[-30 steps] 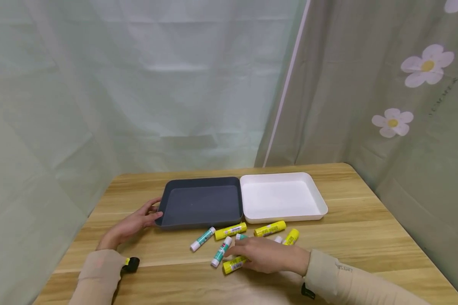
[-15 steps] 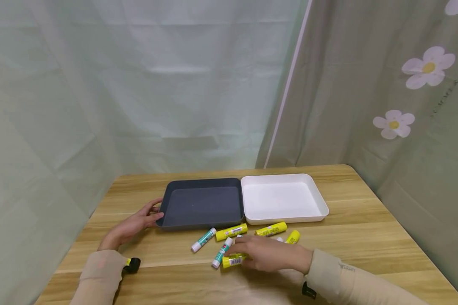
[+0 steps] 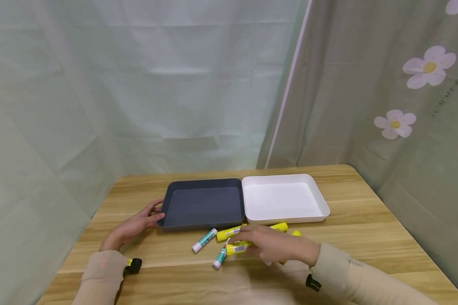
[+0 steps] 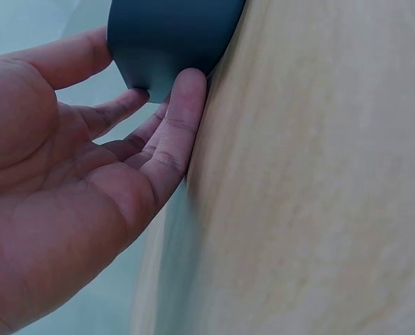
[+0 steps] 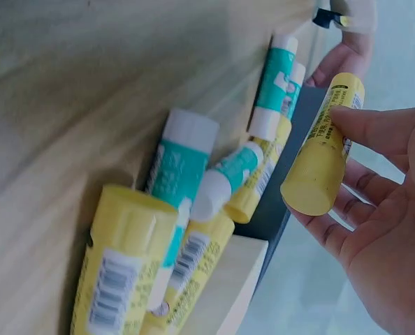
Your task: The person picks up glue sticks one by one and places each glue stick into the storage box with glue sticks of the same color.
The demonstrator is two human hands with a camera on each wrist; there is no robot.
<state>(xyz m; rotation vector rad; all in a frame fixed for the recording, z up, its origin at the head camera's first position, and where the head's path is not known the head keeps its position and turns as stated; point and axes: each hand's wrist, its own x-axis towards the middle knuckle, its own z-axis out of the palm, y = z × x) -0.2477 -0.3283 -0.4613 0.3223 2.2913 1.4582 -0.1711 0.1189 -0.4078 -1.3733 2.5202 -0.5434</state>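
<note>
Barely begun, I'd judge: the right hand (image 3: 269, 243) pinches a yellow glue stick (image 3: 237, 248) above the table (image 3: 171, 279); the other glue sticks (image 3: 205, 240) lie before the dark tray (image 3: 204, 205) and white tray (image 3: 284, 201), none inside. The left hand (image 3: 135, 224) touches the dark tray, fingers uncurled.

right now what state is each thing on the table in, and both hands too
dark tray: flat, open side up
white tray: flat, open side up
held yellow glue stick: off the table, tilted
three other yellow glue sticks: on their sides, no bare glue showing
four green-and-white glue sticks: on their sides, no bare glue showing
left hand: touching the dark tray
right hand: gripping the held stick
</note>
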